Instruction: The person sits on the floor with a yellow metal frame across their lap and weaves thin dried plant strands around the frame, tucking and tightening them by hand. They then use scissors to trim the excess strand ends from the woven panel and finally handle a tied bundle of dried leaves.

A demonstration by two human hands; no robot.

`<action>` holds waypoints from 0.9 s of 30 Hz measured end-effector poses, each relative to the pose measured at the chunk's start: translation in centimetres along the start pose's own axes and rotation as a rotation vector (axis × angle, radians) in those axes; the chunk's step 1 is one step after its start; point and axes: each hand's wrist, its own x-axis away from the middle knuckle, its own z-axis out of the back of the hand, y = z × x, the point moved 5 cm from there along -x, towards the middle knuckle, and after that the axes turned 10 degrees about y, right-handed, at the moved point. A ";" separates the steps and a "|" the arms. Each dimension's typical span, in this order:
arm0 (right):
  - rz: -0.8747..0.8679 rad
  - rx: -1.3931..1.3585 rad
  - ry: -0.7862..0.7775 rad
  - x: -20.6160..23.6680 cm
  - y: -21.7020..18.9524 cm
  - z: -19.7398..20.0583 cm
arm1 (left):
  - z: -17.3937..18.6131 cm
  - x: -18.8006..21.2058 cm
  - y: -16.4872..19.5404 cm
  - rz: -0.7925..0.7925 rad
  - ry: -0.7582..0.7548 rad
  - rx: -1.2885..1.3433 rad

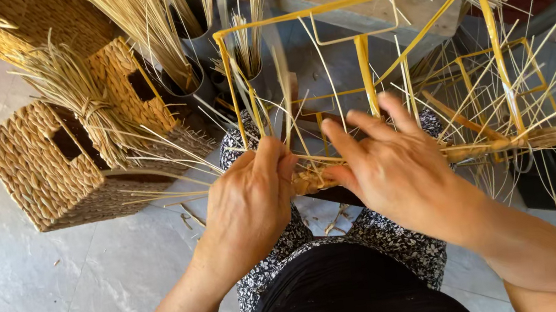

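A: Position of the frame?

B: Yellow wire frame rests on the lap. Left hand fingers pinch straw strands at its lower edge; right hand fingers spread over the weave beside them.

A: Containers?

B: 2 woven baskets on the floor; tins hold upright straw.

Your single head camera looks steeply down from close above at your lap, with tiled floor beyond.
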 end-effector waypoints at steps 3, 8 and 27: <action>-0.041 -0.368 -0.101 -1.2 0.8 -0.5 | 0.0 -1.0 0.5 0.032 -0.030 0.016; -0.192 -0.669 -0.044 -2.0 1.7 -0.5 | -0.3 -2.1 0.5 0.053 0.053 0.315; -0.365 -1.480 0.359 -2.5 8.2 2.6 | -2.9 -2.0 1.7 0.264 -0.020 0.601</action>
